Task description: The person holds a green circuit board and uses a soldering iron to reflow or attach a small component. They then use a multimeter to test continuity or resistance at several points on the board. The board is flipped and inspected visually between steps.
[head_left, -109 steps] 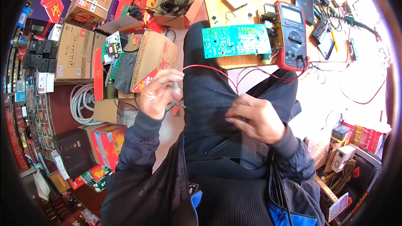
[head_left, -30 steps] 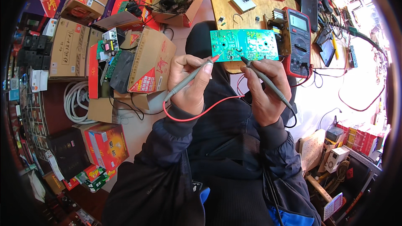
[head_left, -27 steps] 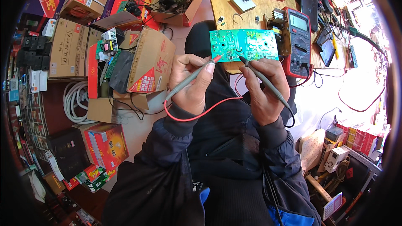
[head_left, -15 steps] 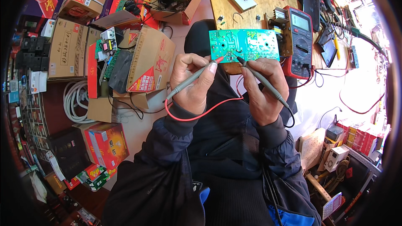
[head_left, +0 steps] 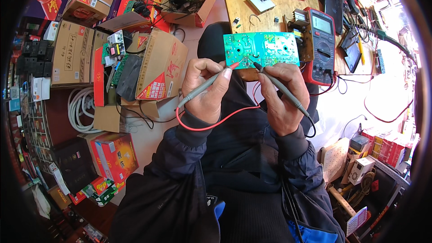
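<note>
Your closed left hand (head_left: 209, 96) pinches a red-tipped probe (head_left: 198, 92) and your closed right hand (head_left: 279, 103) a black-tipped probe (head_left: 285, 90), both tips at the green circuit board (head_left: 265, 47) on the near left corner of the worktop (head_left: 238, 4).

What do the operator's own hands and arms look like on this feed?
The left hand and right hand are bare, without gloves. Loose, dark navy fabric jacket sleeves end in dark knitted cuffs at the wrists.
</note>
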Motion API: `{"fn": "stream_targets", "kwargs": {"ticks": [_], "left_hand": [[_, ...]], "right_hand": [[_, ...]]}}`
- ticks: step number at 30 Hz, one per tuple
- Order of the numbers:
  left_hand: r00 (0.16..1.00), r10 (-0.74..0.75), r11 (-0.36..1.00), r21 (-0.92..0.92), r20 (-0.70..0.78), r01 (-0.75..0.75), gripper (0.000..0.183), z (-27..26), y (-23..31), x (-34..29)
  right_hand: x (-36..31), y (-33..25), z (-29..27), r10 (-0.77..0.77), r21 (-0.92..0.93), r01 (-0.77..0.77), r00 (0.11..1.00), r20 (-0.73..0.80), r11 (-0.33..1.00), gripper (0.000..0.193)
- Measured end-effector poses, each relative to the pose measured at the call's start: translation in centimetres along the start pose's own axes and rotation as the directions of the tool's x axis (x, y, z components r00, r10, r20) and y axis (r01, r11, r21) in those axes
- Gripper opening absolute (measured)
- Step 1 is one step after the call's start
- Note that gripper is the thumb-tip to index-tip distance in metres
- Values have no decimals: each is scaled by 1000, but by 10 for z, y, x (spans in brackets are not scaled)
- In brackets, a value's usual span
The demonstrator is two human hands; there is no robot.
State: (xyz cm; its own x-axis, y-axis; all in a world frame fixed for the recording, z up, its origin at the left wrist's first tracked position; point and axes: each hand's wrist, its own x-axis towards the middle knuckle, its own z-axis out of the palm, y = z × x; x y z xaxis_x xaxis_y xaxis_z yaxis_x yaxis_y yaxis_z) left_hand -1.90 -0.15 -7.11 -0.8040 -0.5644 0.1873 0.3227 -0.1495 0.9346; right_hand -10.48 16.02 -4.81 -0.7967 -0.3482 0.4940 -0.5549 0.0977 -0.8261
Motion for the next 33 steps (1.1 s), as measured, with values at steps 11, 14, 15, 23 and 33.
{"fn": "stream_targets", "kwargs": {"ticks": [11, 14, 15, 23, 33], "left_hand": [[999, -32, 999, -13, -16, 32, 19, 0, 1, -1], [999, -32, 999, 1, -11, 32, 19, -1, 1, -1], [999, -34, 999, 18, -12, 34, 19, -1, 1, -1], [998, -58, 998, -1, -11, 58, 17, 0, 4, 0], [998, -65, 998, 19, -2, 65, 16, 1, 7, 2]], "right_hand": [[0, 0, -1, 25, 9, -25, 1000, 7, 1000, 22], [0, 0, -2, 26, 11, -26, 1000, 13, 1000, 22], [0, -1, -1, 32, 16, -32, 999, 14, 999, 22], [0, 0, -2, 26, 10, -26, 999, 19, 1000, 22], [0, 0, -2, 36, 24, -36, 999, 11, 999, 22]]}}
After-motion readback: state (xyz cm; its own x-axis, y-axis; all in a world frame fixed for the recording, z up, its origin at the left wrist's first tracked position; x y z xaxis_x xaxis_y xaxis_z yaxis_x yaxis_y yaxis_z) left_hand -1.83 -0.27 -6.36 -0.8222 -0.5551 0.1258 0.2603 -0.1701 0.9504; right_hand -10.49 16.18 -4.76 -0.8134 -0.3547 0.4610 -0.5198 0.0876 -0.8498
